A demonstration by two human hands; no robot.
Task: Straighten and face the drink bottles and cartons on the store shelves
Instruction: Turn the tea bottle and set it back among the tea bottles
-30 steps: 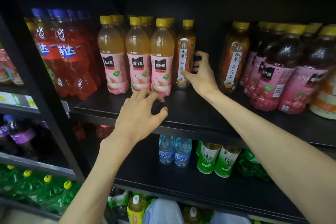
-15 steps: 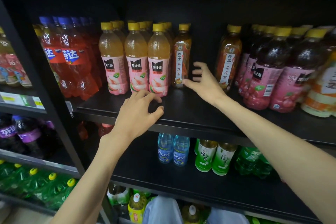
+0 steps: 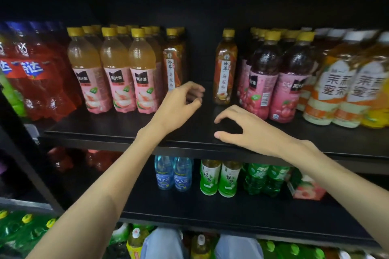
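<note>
On the black middle shelf [image 3: 117, 126] stand peach juice bottles [image 3: 117, 73] with pink labels, facing front. Two slim oolong tea bottles flank a dark gap: the left oolong bottle [image 3: 173, 63] and the right oolong bottle [image 3: 225, 67]. My left hand [image 3: 181, 103] hovers in front of that gap, just right of the left oolong bottle, fingers loosely curled and holding nothing. My right hand [image 3: 246, 132] arches over the shelf's front part below the right oolong bottle, fingers spread, empty. Dark red juice bottles [image 3: 263, 78] stand to the right.
Red soda bottles [image 3: 37, 82] fill the far left, honey tea bottles [image 3: 339, 90] the far right. The shelf below holds blue water bottles [image 3: 172, 174], green tea bottles [image 3: 219, 178], green soda bottles [image 3: 265, 178] and a pink carton [image 3: 307, 189].
My right hand let go of the left oolong bottle and drew back to the shelf's front. My left hand rose from the shelf edge toward the gap. The view shifted right.
</note>
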